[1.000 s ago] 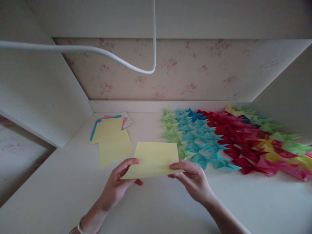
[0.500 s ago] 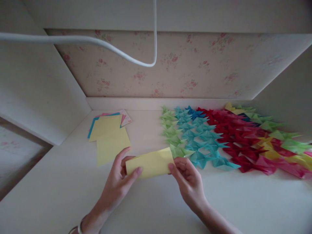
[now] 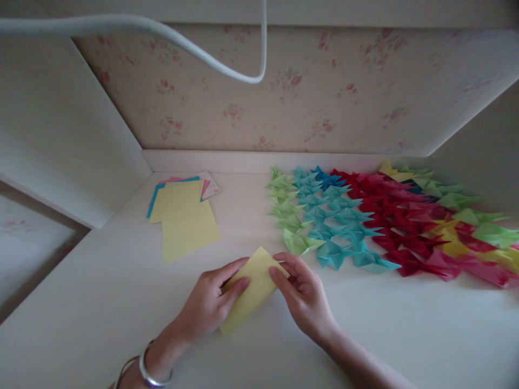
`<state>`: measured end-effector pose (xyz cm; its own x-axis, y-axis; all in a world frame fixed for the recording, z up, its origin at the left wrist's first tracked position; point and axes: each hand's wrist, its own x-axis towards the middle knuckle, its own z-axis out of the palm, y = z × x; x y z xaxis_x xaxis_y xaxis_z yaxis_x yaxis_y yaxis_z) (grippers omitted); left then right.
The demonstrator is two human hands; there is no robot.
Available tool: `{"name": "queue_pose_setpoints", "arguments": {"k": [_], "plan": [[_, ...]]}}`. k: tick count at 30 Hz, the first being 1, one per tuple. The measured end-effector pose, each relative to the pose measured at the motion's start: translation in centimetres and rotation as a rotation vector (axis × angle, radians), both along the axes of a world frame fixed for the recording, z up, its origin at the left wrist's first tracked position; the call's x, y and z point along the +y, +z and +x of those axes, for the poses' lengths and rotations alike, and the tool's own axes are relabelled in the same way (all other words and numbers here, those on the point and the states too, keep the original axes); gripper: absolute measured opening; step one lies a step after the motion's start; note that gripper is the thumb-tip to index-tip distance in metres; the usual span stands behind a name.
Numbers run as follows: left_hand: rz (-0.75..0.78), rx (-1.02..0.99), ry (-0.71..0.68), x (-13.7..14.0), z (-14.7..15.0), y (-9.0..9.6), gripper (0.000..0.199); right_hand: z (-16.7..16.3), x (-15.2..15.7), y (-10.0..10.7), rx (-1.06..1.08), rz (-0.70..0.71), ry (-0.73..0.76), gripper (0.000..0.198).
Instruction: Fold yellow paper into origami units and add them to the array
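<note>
One yellow paper [image 3: 255, 289], between left hand [image 3: 211, 297] pinching its left edge and right hand [image 3: 302, 297] pinching its far-right corner. Long axis slants near-left to far-right. Two yellow sheets [image 3: 192, 229] show beyond left hand; folded paper shapes [image 3: 334, 229] beyond right, too overlapped to count.

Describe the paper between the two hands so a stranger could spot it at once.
Start at the white tabletop and look to its near middle, left of the rows of colourful folded shapes. There, the left hand and right hand hold a slanted yellow paper. Unlike the yellow sheets lying farther back on the left, it is gripped by both hands.
</note>
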<state>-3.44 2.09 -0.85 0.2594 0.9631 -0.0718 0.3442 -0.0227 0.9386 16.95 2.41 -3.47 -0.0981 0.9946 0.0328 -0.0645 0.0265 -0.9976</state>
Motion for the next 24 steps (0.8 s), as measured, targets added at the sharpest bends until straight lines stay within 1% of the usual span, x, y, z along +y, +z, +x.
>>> {"name": "queue_pose_setpoints", "arguments": {"k": [4,7,11,16,20,24], "plan": [[0.058,0.038,0.007,0.08,0.05,-0.21,0.04,-0.2,-0.08,0.0,0.015,-0.03,-0.007,0.023],[0.124,0.068,-0.023,0.06,-0.05,-0.41,0.041,-0.28,0.01,0.11,0.029,-0.057,-0.012,0.024],[0.221,0.167,-0.069,0.03,-0.08,-0.45,0.041,-0.31,0.11,0.11,0.045,-0.062,-0.011,0.022],[0.302,0.239,-0.076,-0.02,-0.12,-0.55,0.039,-0.27,0.25,0.21,0.082,-0.104,-0.006,0.024],[0.32,0.232,-0.147,-0.27,-0.27,-0.76,0.039,-0.28,0.41,0.5,0.101,-0.193,0.006,0.032],[0.271,0.206,-0.228,-0.48,-0.22,-0.72,0.042,-0.29,0.67,0.72,0.057,-0.23,0.015,0.029]]}}
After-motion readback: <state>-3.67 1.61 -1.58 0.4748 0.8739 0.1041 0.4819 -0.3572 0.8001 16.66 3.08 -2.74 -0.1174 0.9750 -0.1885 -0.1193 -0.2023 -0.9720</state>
